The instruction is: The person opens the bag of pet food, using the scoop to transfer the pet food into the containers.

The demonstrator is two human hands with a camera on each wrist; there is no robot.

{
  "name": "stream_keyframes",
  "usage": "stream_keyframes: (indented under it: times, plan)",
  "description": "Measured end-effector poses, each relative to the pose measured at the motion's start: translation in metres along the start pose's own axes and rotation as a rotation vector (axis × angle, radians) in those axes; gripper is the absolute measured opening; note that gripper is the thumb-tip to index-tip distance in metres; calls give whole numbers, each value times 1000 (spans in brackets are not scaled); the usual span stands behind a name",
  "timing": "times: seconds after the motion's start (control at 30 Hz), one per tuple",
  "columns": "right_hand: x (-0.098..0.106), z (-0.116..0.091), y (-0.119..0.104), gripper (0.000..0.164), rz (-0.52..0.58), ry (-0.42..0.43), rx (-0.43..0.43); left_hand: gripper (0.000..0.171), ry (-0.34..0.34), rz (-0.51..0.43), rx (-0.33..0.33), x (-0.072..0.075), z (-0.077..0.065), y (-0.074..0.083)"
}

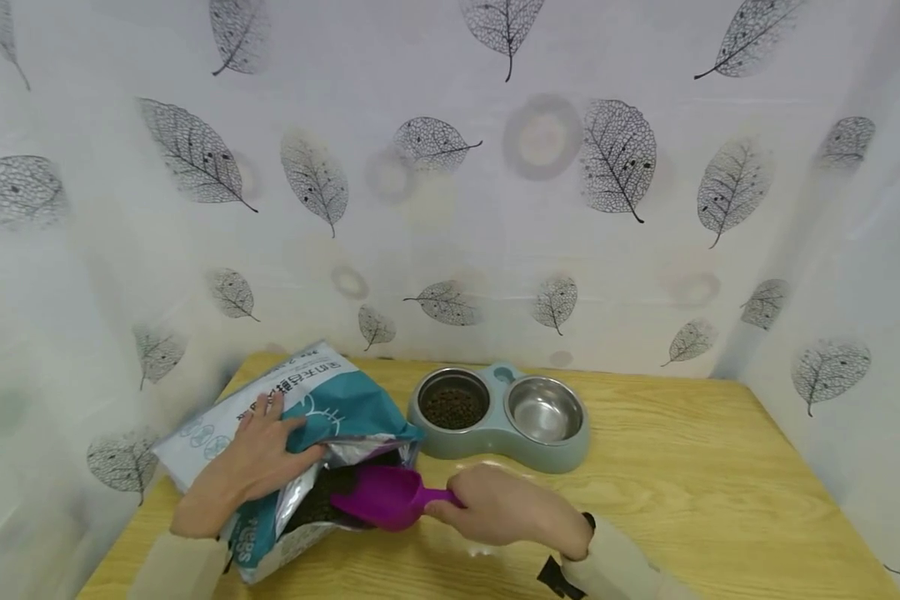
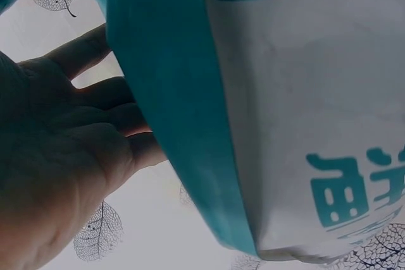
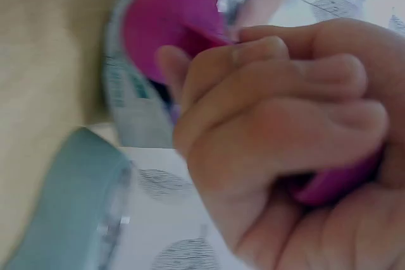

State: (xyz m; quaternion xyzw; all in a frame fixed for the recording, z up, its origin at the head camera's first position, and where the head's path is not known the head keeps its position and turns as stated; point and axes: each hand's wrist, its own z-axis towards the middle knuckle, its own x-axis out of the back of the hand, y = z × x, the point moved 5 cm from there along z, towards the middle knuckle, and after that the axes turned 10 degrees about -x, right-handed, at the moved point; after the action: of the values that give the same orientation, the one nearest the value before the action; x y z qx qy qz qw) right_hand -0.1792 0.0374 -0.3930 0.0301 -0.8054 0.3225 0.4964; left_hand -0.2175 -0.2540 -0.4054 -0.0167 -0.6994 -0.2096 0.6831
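Note:
A teal and white pet food bag [image 1: 367, 400] lies tilted at the table's left, its mouth toward the right and front. Dark kibble [image 1: 315, 504] shows inside. My left hand [image 1: 262, 450] rests on the bag's upper side with fingers spread, the thumb side near the mouth. In the left wrist view its straight fingers lie against the teal side panel [image 2: 171, 93]. My right hand [image 1: 502, 504] grips the handle of a purple scoop [image 1: 390, 496], fingers curled round it in the right wrist view. The scoop's front end is inside the bag's mouth, partly hidden.
Behind the right hand stands a grey-blue double bowl holder [image 1: 487, 446]. Its left bowl [image 1: 454, 400] holds brown kibble; the right steel bowl [image 1: 545, 410] shows its shiny bottom. A leaf-print curtain [image 1: 450, 250] surrounds the wood-grain table [image 1: 705, 492] at the back and sides.

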Motion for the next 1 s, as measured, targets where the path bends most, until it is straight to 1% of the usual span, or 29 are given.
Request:
stream_keyframes:
  times: [0.1, 0.17, 0.3, 0.43, 0.57, 0.7, 1.0]
  plan:
    - [-10, -2, 9, 35, 41, -42, 4, 79, -5, -5, 6, -1, 1, 0]
    - [-17, -3, 16, 32, 91, -76, -3, 79, -6, -2, 5, -1, 1, 0]
    - [-23, -4, 25, 28, 121, -77, 44, 78, 2, 1, 6, -1, 1, 0]
    - [-25, -5, 29, 27, 107, -51, 117, 78, 3, -5, 6, -2, 2, 0]
    - [-26, -10, 33, 26, 93, -34, 151, 78, -1, -1, 2, -3, 2, 0]
    - [-27, -17, 37, 27, 94, -9, 165, 77, -1, 10, 0, -3, 2, 0]
    - [-20, -27, 47, 26, 211, 49, 194, 77, 2, 12, -2, 0, 1, 1]
